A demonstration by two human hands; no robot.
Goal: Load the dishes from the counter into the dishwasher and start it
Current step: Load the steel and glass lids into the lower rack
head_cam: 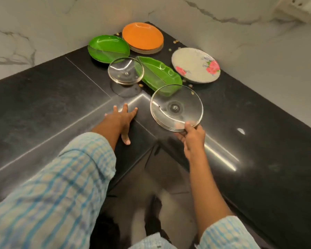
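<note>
We judge the job barely begun: nearly everything waits on the counter (43, 105). The dishwasher is nowhere in view, so we cannot say whether anything is loaded.

Our right hand (193, 139) pinches the near rim of a glass lid (176, 107), thumb on top and fingers curled beneath. The lid looks raised off the counter and tilted, and its far edge overlaps the near green dish (158, 75) in our view. Our left hand (121, 120) grasps nothing. It lies flat with fingers spread on the counter's inner corner, thumb pointing down over the edge.

Left to move, as we see it:
- a second lid (126, 71) just beside the near green dish
- a far green dish (109, 48)
- a stack topped by an orange plate (143, 37) in the corner
- a floral plate (196, 65) to the right

Crumbs (175, 41) dot the counter among them.

The lid in hand is round, clear glass with a metal band at the rim and a small fitting at its centre. We cannot tell which way its knob faces. Held by one edge only, it seems to us a slight grip on something smooth.
</note>
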